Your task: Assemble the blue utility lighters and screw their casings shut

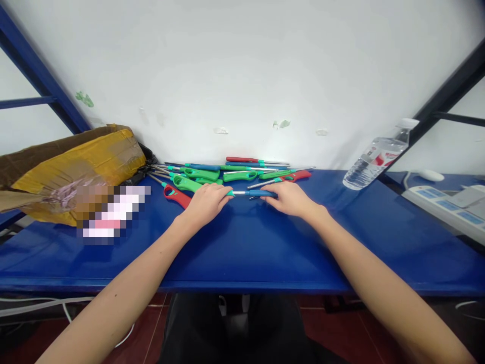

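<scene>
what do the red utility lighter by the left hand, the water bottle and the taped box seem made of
Red utility lighter: handle probably plastic, smooth, evenly coloured; grey rod looks metal. Water bottle: clear, glossy, probably plastic, see-through with highlights. Taped box: likely cardboard, matte brown beneath creased, shiny tape.

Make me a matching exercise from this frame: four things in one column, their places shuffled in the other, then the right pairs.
Things
1. Slim blue plastic handle
2. Clear plastic bottle with white cap
3. Brown cardboard box with yellow tape
4. Group of long-nosed lighters with green, red and blue handles

Places
A. Left end of the blue table
B. At the right hand's fingers
C. Along the white wall
D. Right of the lighters

Pairs: 1-B, 2-D, 3-A, 4-C
</scene>
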The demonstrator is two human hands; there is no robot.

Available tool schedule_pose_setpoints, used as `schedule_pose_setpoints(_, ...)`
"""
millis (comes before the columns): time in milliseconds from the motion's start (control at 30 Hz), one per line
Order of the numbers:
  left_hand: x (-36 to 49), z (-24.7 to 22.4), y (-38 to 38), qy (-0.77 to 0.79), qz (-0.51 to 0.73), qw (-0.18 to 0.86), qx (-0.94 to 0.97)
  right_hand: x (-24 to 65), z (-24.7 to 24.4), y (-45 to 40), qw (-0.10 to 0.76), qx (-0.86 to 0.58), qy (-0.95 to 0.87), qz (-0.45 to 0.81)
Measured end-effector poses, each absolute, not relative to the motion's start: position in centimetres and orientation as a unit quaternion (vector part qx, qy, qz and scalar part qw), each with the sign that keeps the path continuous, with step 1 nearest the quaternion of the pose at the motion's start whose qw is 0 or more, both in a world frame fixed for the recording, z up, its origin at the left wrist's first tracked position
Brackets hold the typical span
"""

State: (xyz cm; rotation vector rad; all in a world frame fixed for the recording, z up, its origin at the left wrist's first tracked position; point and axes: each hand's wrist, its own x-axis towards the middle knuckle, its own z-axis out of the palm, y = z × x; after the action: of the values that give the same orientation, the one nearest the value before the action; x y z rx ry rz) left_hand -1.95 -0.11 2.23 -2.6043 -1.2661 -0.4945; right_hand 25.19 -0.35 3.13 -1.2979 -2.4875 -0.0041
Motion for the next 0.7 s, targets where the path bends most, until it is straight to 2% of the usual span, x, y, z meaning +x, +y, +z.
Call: schedule_pose_setpoints(700,-1.81,2.07,-0.72,-0.394,-0.108,0.07,-0.91,24.69,3.3,-0.76,0.148,-0.446,-0.882,-0.044)
